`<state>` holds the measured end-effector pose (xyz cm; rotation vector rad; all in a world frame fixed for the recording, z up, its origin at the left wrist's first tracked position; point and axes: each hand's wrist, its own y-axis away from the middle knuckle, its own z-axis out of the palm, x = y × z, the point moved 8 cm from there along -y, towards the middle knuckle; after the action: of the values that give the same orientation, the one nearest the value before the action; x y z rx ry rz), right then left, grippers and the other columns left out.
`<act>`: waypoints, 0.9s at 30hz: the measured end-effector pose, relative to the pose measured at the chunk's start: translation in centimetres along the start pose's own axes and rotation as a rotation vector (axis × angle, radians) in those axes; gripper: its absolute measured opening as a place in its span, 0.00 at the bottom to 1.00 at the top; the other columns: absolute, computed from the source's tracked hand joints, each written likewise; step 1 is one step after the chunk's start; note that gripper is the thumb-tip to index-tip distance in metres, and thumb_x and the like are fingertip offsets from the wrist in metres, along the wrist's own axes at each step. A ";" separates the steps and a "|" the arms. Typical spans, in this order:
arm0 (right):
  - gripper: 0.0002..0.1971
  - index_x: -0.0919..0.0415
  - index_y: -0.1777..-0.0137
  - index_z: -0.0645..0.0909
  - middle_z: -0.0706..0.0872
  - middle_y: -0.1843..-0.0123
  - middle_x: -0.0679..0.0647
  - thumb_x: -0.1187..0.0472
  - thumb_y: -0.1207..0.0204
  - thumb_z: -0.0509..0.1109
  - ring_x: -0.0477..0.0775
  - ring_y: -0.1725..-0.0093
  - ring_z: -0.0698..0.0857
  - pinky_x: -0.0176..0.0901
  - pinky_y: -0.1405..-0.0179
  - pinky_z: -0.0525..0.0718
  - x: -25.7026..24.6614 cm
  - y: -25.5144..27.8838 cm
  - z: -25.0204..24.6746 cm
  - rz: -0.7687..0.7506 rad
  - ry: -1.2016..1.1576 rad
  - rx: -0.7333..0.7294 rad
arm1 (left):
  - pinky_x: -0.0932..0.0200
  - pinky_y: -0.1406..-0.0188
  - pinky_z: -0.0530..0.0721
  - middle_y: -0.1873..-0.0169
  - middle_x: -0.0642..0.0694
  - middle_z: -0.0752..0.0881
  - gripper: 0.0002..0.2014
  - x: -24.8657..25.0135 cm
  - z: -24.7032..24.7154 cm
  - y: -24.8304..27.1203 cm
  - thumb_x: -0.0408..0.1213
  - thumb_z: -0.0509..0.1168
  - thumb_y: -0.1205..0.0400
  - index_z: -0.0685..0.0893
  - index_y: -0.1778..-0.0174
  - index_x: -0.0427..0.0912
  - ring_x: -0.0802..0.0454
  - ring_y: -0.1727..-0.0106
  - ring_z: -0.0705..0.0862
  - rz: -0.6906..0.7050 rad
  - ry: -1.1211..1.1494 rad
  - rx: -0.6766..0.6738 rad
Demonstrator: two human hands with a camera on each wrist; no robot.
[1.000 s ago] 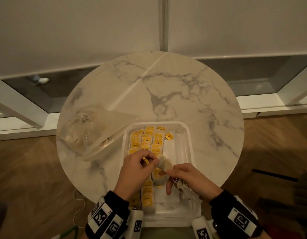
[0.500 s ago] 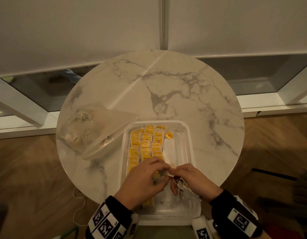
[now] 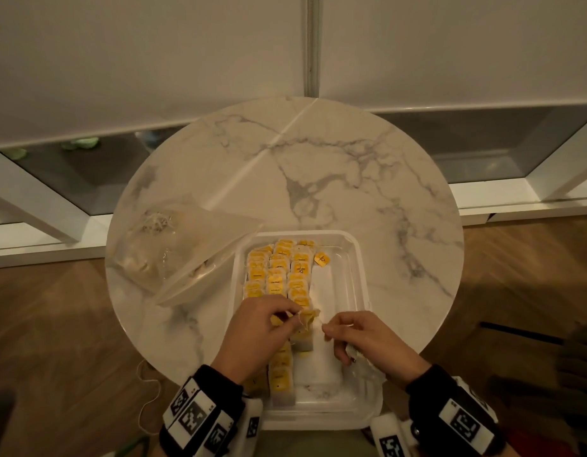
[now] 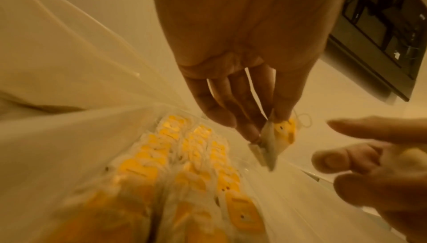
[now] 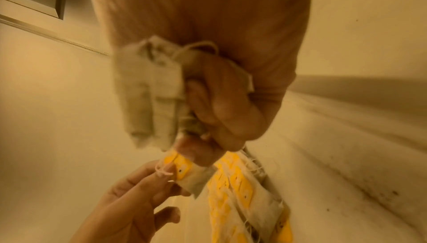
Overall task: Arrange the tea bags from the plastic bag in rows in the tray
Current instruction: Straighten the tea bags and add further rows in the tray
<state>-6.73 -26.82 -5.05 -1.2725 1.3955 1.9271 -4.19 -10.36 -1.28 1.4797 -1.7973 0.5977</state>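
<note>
A clear plastic tray (image 3: 358,258) sits at the table's front edge. Rows of tea bags with yellow tags (image 3: 279,275) (image 4: 184,155) (image 5: 242,192) fill its left half; the right half is bare. My left hand (image 3: 293,319) (image 4: 265,128) pinches one tea bag (image 3: 307,324) (image 4: 275,137) (image 5: 191,174) just above the rows. My right hand (image 3: 328,329) hovers close to its right, with a bundle of tea bags (image 3: 351,352) (image 5: 148,100) held in its curled fingers. The plastic bag (image 3: 186,252) lies to the left of the tray with tea bags still inside.
The tray and bag rest on a round marble table (image 3: 318,179) with wooden floor around it. A white wall and low window frames stand behind. A thin white string (image 3: 147,390) hangs off the table's front left edge.
Both hands met on one tea bag half a second ago. They have drawn slightly apart, and the tea bag stays in the left hand's pinch.
</note>
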 end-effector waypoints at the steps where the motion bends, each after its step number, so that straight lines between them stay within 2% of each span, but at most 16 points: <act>1: 0.15 0.69 0.51 0.83 0.82 0.75 0.58 0.55 0.22 0.73 0.50 0.73 0.76 0.41 0.56 0.77 0.3 0.0 -0.4 0.003 0.006 0.031 | 0.70 0.64 0.76 0.61 0.62 0.89 0.01 0.0 -0.3 -0.1 0.41 0.76 0.22 0.93 0.58 0.53 0.62 0.60 0.86 0.001 0.002 0.006; 3: 0.14 0.63 0.44 0.80 0.83 0.74 0.59 0.58 0.24 0.77 0.48 0.74 0.77 0.38 0.60 0.76 0.3 -0.1 -0.6 -0.016 0.034 0.047 | 0.72 0.65 0.75 0.62 0.60 0.89 0.03 0.2 -0.4 -0.2 0.40 0.76 0.23 0.92 0.60 0.53 0.59 0.60 0.86 -0.006 0.044 -0.032; 5: 0.16 0.54 0.39 0.82 0.84 0.72 0.61 0.60 0.25 0.78 0.48 0.72 0.79 0.36 0.58 0.78 -0.1 -0.1 -0.2 -0.062 0.070 0.021 | 0.74 0.64 0.76 0.64 0.58 0.90 0.05 0.6 -0.1 -0.3 0.37 0.77 0.23 0.92 0.60 0.53 0.60 0.62 0.86 -0.015 0.127 -0.090; 7: 0.14 0.51 0.40 0.85 0.84 0.71 0.61 0.59 0.25 0.78 0.49 0.71 0.80 0.38 0.55 0.79 -0.5 -0.1 0.6 -0.106 0.080 -0.052 | 0.73 0.64 0.78 0.64 0.54 0.91 0.04 0.9 0.3 -0.3 0.35 0.76 0.23 0.93 0.57 0.49 0.59 0.64 0.87 -0.021 0.200 -0.128; 9: 0.08 0.53 0.46 0.90 0.83 0.72 0.61 0.56 0.24 0.77 0.50 0.72 0.78 0.39 0.55 0.78 -0.8 -0.2 1.4 -0.138 0.066 -0.115 | 0.70 0.65 0.80 0.65 0.52 0.91 0.05 0.7 0.3 -0.6 0.34 0.77 0.23 0.93 0.54 0.47 0.57 0.65 0.88 -0.029 0.219 -0.104; 11: 0.07 0.58 0.51 0.92 0.82 0.73 0.60 0.56 0.23 0.75 0.49 0.74 0.77 0.38 0.56 0.78 -0.8 -0.4 1.5 -0.139 0.037 -0.105 | 0.68 0.65 0.81 0.66 0.53 0.90 0.05 0.3 0.1 -0.9 0.34 0.77 0.24 0.92 0.55 0.49 0.55 0.67 0.88 -0.045 0.222 -0.071; 13: 0.08 0.62 0.52 0.91 0.82 0.75 0.59 0.58 0.22 0.74 0.48 0.74 0.78 0.37 0.56 0.78 -0.9 -0.5 1.3 -0.140 0.032 -0.070 | 0.65 0.66 0.82 0.67 0.53 0.90 0.04 0.3 0.1 -1.0 0.34 0.77 0.23 0.92 0.56 0.48 0.53 0.69 0.88 -0.052 0.230 -0.064; 17: 0.07 0.62 0.51 0.92 0.81 0.77 0.57 0.59 0.21 0.74 0.47 0.76 0.77 0.33 0.58 0.78 -1.0 -0.5 1.2 -0.153 0.010 -0.035 | 0.57 0.64 0.88 0.67 0.50 0.91 0.02 0.6 0.2 -0.7 0.32 0.77 0.23 0.92 0.58 0.43 0.50 0.69 0.90 -0.059 0.269 -0.078; 18: 0.08 0.64 0.52 0.91 0.81 0.77 0.56 0.59 0.21 0.74 0.47 0.75 0.77 0.33 0.58 0.78 -1.0 -0.5 1.3 -0.154 0.012 -0.039 | 0.57 0.64 0.88 0.67 0.49 0.91 0.02 0.6 0.2 -0.7 0.33 0.77 0.24 0.92 0.59 0.43 0.50 0.69 0.89 -0.060 0.273 -0.077; 21: 0.12 0.68 0.56 0.91 0.82 0.77 0.55 0.58 0.22 0.75 0.46 0.75 0.77 0.34 0.58 0.78 -0.7 -0.6 1.3 -0.138 0.025 -0.041 | 0.70 0.65 0.80 0.67 0.56 0.90 0.05 0.9 0.1 -0.6 0.34 0.78 0.25 0.91 0.62 0.49 0.59 0.66 0.87 -0.040 0.212 -0.044; 23: 0.13 0.68 0.56 0.91 0.82 0.77 0.55 0.56 0.23 0.76 0.45 0.75 0.77 0.35 0.58 0.77 -0.4 -0.7 1.1 -0.122 0.042 -0.029 | 0.75 0.65 0.77 0.66 0.60 0.89 0.05 1.1 0.1 -0.5 0.34 0.78 0.25 0.91 0.62 0.50 0.61 0.65 0.86 -0.033 0.189 -0.027; 25: 0.13 0.66 0.54 0.91 0.82 0.77 0.56 0.54 0.24 0.76 0.46 0.75 0.77 0.39 0.58 0.77 -0.2 -0.7 1.1 -0.110 0.055 -0.030 | 0.73 0.65 0.78 0.66 0.59 0.89 0.05 1.1 0.2 -0.5 0.34 0.78 0.25 0.91 0.61 0.49 0.59 0.66 0.86 -0.034 0.196 -0.036; 27: 0.09 0.59 0.51 0.92 0.83 0.76 0.57 0.54 0.24 0.77 0.47 0.75 0.78 0.38 0.57 0.79 -0.2 -0.6 1.1 -0.108 0.068 -0.027 | 0.68 0.66 0.81 0.66 0.55 0.89 0.05 1.0 0.4 -0.4 0.34 0.77 0.24 0.91 0.59 0.49 0.54 0.66 0.86 -0.030 0.220 -0.071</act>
<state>-6.65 -25.55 -5.08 -1.4081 1.3087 1.8524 -4.02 -11.38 -0.79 1.3361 -1.6071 0.6483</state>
